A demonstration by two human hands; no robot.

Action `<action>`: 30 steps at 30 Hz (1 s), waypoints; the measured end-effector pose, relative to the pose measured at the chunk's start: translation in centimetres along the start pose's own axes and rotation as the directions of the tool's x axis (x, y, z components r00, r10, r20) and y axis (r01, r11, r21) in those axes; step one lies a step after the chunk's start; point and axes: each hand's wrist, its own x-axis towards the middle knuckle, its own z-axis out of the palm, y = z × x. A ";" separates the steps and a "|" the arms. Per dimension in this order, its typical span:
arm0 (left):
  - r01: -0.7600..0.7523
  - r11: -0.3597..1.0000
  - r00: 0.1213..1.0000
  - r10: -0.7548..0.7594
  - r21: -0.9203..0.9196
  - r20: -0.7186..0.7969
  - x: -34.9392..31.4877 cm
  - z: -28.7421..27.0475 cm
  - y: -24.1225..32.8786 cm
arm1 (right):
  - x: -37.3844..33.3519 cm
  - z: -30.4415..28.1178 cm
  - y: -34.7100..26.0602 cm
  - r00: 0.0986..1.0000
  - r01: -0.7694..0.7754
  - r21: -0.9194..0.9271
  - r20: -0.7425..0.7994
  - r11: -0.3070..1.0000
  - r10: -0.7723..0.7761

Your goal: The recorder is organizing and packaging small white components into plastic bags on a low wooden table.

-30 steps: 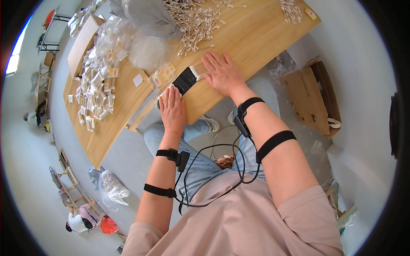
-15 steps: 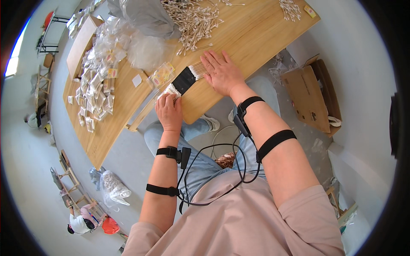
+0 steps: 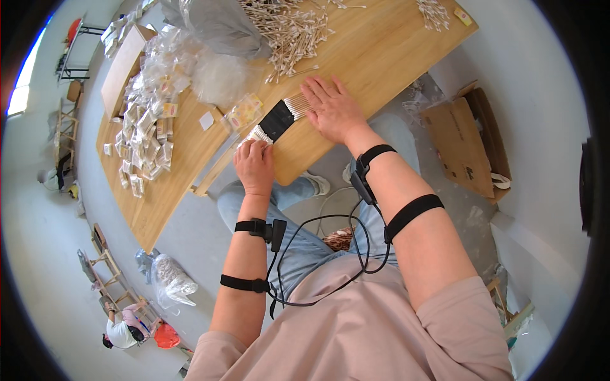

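A row of cotton swabs lies side by side on the wooden table, with a black band across its middle. White tips stick out from both sides of the band. Across the right end of the row, my right hand rests flat with its fingers stretched out, touching the sticks. At the other end, my left hand has its fingers curled against the white tips, and the fingertips are partly hidden. Just beyond the band is a clear printed plastic packet.
A big heap of loose swabs spreads at the far side, beside grey plastic bags. Many small filled packs are piled at the left. An open cardboard box stands right of the table. Black cables hang between my forearms.
Both hands keep their places on the swab row. The whole view has shifted very slightly.
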 end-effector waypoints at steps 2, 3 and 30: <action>-0.009 1.000 1.000 0.009 0.014 0.010 0.0 0.0 -0.1 | 0.0 0.0 -0.1 1.000 0.001 0.013 0.008 1.000 -0.001; -0.010 1.000 1.000 0.010 0.021 0.008 0.0 0.1 -0.2 | -0.1 0.1 0.0 1.000 -0.002 0.004 0.004 1.000 0.002; 0.028 0.999 0.997 -0.030 0.029 0.068 0.7 -0.5 -0.1 | 0.0 0.3 0.0 1.000 -0.004 0.014 -0.004 1.000 0.004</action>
